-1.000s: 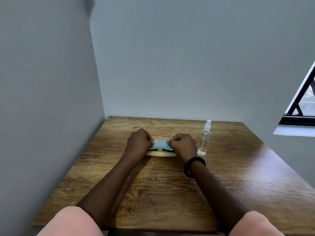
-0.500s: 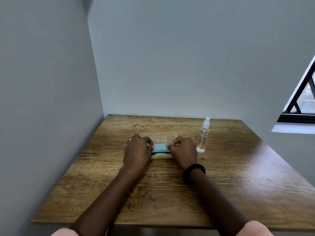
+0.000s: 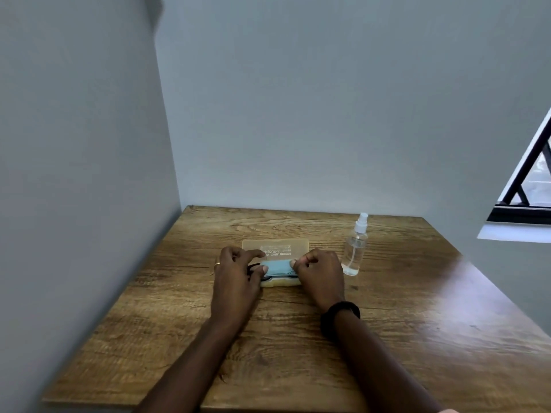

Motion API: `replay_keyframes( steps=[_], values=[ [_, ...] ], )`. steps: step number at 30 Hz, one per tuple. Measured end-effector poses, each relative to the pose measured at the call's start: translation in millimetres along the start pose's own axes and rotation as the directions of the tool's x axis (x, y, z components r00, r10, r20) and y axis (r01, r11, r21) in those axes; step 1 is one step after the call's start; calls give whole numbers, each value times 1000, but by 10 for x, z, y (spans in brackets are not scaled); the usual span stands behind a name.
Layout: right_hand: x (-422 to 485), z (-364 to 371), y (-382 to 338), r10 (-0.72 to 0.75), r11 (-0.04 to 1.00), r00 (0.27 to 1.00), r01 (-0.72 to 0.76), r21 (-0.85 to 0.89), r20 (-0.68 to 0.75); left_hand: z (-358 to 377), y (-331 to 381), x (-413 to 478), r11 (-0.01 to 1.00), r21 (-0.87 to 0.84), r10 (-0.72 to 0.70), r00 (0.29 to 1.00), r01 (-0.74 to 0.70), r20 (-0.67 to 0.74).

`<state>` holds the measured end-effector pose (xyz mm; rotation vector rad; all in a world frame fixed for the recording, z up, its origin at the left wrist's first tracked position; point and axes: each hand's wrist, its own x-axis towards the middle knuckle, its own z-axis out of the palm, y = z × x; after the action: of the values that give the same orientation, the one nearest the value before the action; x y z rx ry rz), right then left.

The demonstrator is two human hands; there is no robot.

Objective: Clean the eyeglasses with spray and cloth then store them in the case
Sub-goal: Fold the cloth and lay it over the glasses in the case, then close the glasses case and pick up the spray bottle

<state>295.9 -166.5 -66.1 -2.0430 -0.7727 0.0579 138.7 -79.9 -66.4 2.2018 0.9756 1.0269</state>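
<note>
Left hand (image 3: 235, 275) and right hand (image 3: 320, 274) each pinch one end of the cloth (image 3: 278, 269), which runs left-right over the eyeglasses (image 3: 253, 267) in the open case (image 3: 280, 282), lid (image 3: 275, 247) flat just behind, nearest the left fingers; count: one eyeglasses, cloth, case, spray bottle (image 3: 354, 251).

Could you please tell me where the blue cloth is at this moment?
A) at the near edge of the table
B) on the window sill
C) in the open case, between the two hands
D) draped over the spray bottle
C: the blue cloth lies over the glasses in the open case, the left hand and right hand pinching its ends.
</note>
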Motion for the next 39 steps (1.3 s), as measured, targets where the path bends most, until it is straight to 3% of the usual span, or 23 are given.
replay_keyframes(
  steps=[11, 17, 21, 27, 29, 32, 35, 39],
  values=[
    [-87, -39, -44, 22, 1000, 1000, -22, 21, -11, -36, -89, 63, 986, -161, -24, 997, 36, 71],
    [-104, -53, -64, 22, 999, 1000, -21, 31, -20, -255, -163, 82, 955, -290, 27, 952, 66, 305],
    [-102, -40, -44, 21, 999, 1000, -20, 47, -11, -315, -184, 109, 945, -316, 45, 928, 80, 370],
    [-101, -107, -40, 75, 972, 997, -72, 224, -3, -315, -231, 141, 942, -327, 48, 928, 81, 370],
    [-121, -188, -33, 81, 952, 996, -90, 291, 41, -304, -266, 151, 943, -324, 59, 927, 69, 370],
    [-127, -332, 20, -24, 950, 984, -32, 311, 176, -294, -317, 169, 944, -325, 66, 927, 62, 370],
    [-53, -415, 100, -135, 965, 911, 31, 262, 390, -288, -342, 188, 949, -311, 66, 929, 54, 364],
    [63, -425, 164, -224, 973, 814, 216, 80, 535, -268, -357, 204, 957, -288, 72, 930, 37, 361]
  ],
)
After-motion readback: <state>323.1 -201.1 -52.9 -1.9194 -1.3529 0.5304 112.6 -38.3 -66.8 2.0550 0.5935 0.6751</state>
